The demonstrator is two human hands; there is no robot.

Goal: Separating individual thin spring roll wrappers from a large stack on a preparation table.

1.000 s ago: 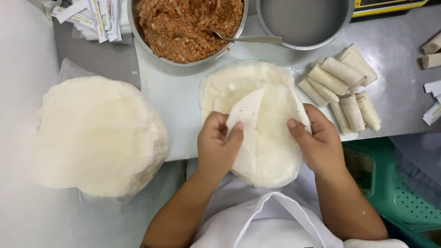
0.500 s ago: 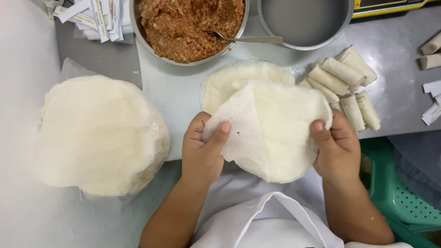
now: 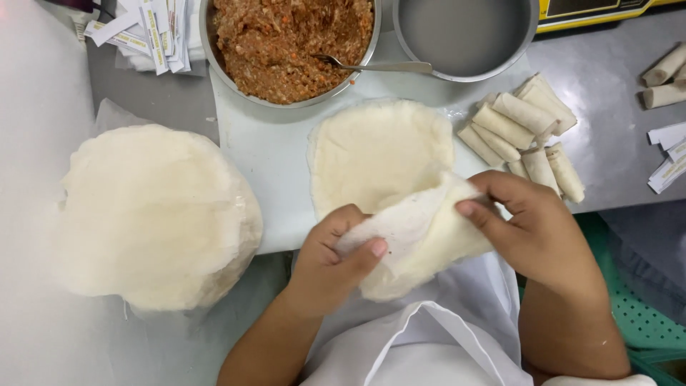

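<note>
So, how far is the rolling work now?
Done: several finished rolls lie beside the board. In hand: the left hand and right hand pull one thin wrapper off the small stack; it has no filling on it yet. Left: the filling bowl is nearly full and the big wrapper pile is thick.

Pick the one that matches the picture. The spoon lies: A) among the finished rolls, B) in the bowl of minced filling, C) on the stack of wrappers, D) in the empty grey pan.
B: the spoon has its head sunk in the bowl of minced filling, with its handle resting over the rim toward the grey pan.
</note>
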